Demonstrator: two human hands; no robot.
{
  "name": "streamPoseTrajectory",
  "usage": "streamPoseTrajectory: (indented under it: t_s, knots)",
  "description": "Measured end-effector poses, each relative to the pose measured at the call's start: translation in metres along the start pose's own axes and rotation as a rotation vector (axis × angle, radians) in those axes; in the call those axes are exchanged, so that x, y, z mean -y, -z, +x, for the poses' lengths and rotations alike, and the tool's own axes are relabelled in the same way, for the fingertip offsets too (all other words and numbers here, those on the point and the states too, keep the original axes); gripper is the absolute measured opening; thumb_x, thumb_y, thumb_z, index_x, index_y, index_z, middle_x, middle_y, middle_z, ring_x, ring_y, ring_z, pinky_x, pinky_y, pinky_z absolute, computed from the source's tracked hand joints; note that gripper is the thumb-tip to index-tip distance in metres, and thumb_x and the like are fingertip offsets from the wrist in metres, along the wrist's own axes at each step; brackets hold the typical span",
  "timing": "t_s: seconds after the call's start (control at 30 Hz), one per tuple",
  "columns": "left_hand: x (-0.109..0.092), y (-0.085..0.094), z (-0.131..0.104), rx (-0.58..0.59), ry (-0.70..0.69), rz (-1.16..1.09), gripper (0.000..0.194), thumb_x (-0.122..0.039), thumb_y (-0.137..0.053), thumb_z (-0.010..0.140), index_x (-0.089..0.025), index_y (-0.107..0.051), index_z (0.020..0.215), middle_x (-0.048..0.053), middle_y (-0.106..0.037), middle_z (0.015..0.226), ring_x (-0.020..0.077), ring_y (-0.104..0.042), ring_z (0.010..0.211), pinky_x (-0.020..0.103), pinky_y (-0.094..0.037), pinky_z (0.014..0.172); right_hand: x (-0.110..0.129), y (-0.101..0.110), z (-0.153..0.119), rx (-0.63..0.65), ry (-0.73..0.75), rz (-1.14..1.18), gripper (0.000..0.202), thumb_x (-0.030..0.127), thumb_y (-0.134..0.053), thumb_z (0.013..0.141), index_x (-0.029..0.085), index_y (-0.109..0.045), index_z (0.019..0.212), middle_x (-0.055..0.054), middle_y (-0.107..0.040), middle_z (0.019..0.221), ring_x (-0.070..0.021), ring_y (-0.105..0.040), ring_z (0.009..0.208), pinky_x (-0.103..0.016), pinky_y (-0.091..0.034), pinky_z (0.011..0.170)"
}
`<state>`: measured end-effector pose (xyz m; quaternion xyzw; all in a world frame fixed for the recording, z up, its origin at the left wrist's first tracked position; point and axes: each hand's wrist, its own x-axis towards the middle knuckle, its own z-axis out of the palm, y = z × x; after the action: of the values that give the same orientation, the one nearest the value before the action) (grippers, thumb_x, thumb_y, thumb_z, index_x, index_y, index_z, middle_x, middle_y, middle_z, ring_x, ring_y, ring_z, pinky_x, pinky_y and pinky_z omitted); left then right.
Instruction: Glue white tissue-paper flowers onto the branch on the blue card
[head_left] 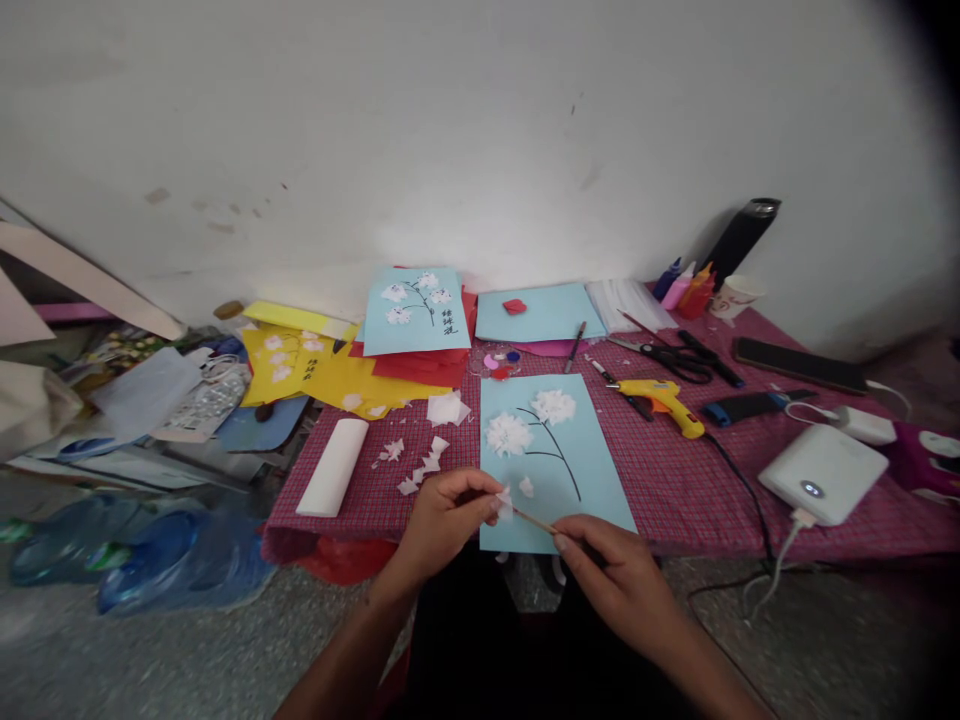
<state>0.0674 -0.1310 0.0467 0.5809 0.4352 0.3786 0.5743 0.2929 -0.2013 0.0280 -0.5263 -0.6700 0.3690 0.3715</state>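
At the near edge of the red checked table (675, 480), a blue card (570, 470) lies flat with a thin black branch drawn on it and two white tissue flowers (529, 420) already stuck along the upper part of that branch. A much smaller white piece (526, 487) sits lower on the card, so the lower stems are judged to be still bare and the picture roughly half filled. More cut white scraps (421, 465) are scattered just left of the card, and a finished blue card (416, 310) with several flowers is propped at the far side. A small tuft of white tissue (504, 503) is pinched between the closed fingertips of the left hand (446, 520), over the card's near left corner. A thin wooden stick (534, 520) is gripped by the right hand (615, 580), fingers closed round it, its tip held against the tuft. A yellow glue gun (664, 400) lies untouched to the right of the card.
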Motion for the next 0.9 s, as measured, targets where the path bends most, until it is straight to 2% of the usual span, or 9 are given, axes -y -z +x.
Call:
streamPoseTrajectory:
  t_s: [0.13,0.23,0.33,0.43,0.53,0.67,0.77,0.9]
  knots:
    - [0.000,0.003,-0.005,0.082,0.015,0.010,0.014,-0.028,-0.068,0.084,-0.017,-0.073,0.091,0.003,-0.068,0.076,0.0122,-0.062,0.067,0.023,-0.048,0.063,-0.001,-0.001,-0.002,0.038,-0.038,0.063,0.020,0.034,-0.051,0.097,0.021,-0.066,0.091,-0.001,-0.062,0.078,-0.0164,-0.056,0.073,-0.027,-0.042,0.068]
    - [-0.002,0.004,-0.009,0.137,-0.026,0.068,0.013,-0.026,-0.067,0.085,-0.017,-0.073,0.091,0.004,-0.069,0.080,0.0125,-0.062,0.069,0.023,-0.048,0.065,-0.004,-0.004,-0.003,0.104,-0.178,0.233,0.027,0.040,-0.053,0.095,0.020,-0.064,0.082,0.002,-0.053,0.069,-0.0136,-0.049,0.064,-0.025,-0.038,0.059]
    - [-0.004,0.004,-0.014,0.171,-0.084,0.147,0.011,-0.023,-0.067,0.085,-0.017,-0.074,0.090,0.004,-0.069,0.082,0.0132,-0.062,0.073,0.024,-0.048,0.069,-0.006,-0.008,-0.003,0.198,-0.339,0.457,0.031,0.046,-0.056,0.093,0.018,-0.063,0.081,0.006,-0.040,0.058,-0.0097,-0.036,0.052,-0.023,-0.028,0.049]
    - [-0.005,0.002,-0.020,0.201,-0.091,0.185,0.010,-0.020,-0.066,0.084,-0.018,-0.075,0.087,0.004,-0.070,0.082,0.0143,-0.063,0.076,0.025,-0.048,0.073,-0.005,-0.013,-0.005,0.273,-0.404,0.563,0.034,0.049,-0.056,0.092,0.017,-0.062,0.083,0.007,-0.037,0.056,-0.0082,-0.030,0.049,-0.023,-0.024,0.047]
    - [0.000,0.002,-0.025,0.214,-0.019,0.154,0.010,-0.021,-0.066,0.084,-0.017,-0.075,0.087,0.003,-0.069,0.078,0.0139,-0.062,0.073,0.025,-0.047,0.072,-0.002,-0.017,-0.008,0.284,-0.323,0.483,0.026,0.043,-0.058,0.092,0.017,-0.061,0.090,0.005,-0.047,0.065,-0.0099,-0.040,0.056,-0.023,-0.032,0.053]
    - [0.011,0.006,-0.030,0.156,0.100,0.086,0.013,-0.025,-0.066,0.084,-0.015,-0.073,0.088,0.003,-0.068,0.074,0.0132,-0.061,0.069,0.024,-0.047,0.068,-0.001,-0.020,-0.014,0.147,-0.086,0.120,0.012,0.027,-0.057,0.090,0.021,-0.061,0.099,-0.001,-0.061,0.083,-0.0155,-0.055,0.073,-0.027,-0.042,0.066]
    - [0.016,0.007,-0.032,0.140,0.133,0.028,0.018,-0.025,-0.069,0.081,-0.016,-0.072,0.097,0.004,-0.070,0.081,0.0141,-0.063,0.074,0.025,-0.048,0.071,-0.004,-0.019,-0.017,0.066,0.098,-0.090,0.012,0.022,-0.052,0.093,0.022,-0.062,0.100,-0.003,-0.062,0.084,-0.0169,-0.058,0.074,-0.029,-0.044,0.068]
    - [0.012,0.003,-0.034,0.138,0.118,-0.073,0.033,-0.019,-0.071,0.079,-0.017,-0.066,0.111,0.007,-0.072,0.098,0.0177,-0.067,0.088,0.029,-0.050,0.081,-0.007,-0.020,-0.018,0.010,0.121,-0.114,0.012,0.022,-0.051,0.094,0.022,-0.060,0.102,-0.003,-0.063,0.084,-0.0174,-0.059,0.074,-0.029,-0.046,0.068]
